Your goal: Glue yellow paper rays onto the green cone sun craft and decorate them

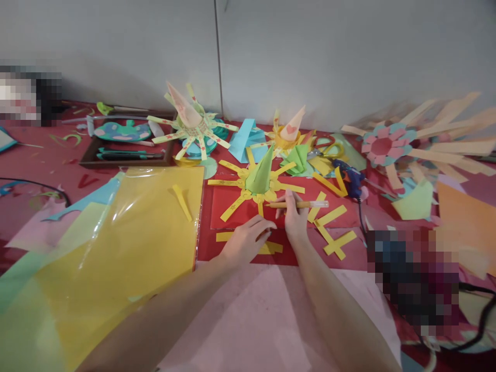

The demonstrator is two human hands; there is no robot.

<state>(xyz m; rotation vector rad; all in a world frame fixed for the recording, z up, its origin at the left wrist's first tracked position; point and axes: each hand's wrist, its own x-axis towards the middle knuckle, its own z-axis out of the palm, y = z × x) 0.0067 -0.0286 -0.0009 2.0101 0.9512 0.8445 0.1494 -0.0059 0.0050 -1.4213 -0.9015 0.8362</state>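
My right hand grips a tan pencil with a pale, clear end. The pencil's tip points left at a yellow paper strip of a sun-like paper piece. A green paper cone stands in the middle of that piece, ringed by yellow paper strips, some with drawn stars. My left hand rests just below, fingers loosely bent and a little apart, with nothing visible in them. Loose yellow strips lie partly under it. Red paper lies beneath the piece.
Several loose yellow strips lie to the right, near a blue glue gun with a cord. Scissors and finished cone pieces stand behind. A brown tray and yellow sheets in plastic are on the left.
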